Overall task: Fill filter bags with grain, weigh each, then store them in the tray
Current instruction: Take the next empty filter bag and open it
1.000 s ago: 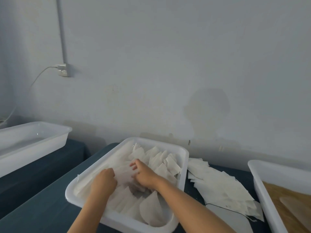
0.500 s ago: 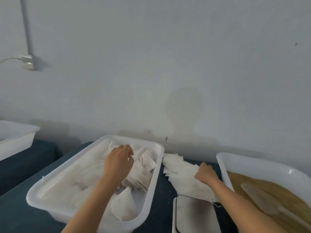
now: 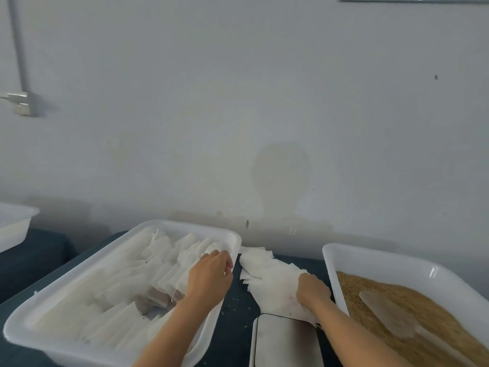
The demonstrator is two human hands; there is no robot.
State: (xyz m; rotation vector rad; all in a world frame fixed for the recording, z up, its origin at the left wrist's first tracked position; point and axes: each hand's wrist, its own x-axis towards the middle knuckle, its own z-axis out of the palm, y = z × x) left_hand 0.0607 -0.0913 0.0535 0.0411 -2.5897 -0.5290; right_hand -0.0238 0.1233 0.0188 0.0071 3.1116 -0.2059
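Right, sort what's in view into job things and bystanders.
Job: tray of filled bags, empty filter bags, grain tub, scoop, scale, left hand, right hand.
Bystanders: far-left tub, wall socket.

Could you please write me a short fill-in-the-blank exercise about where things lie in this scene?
1. The right hand rests on the loose pile of empty ____.
2. The tray at the right holds ____.
3. The scale sits between the two ____.
4. The left hand is over the tray of ____ bags.

Missing: filter bags; grain; trays; filled

scale [image 3: 287, 343] cut off below; right fingers [image 3: 308, 286] hidden
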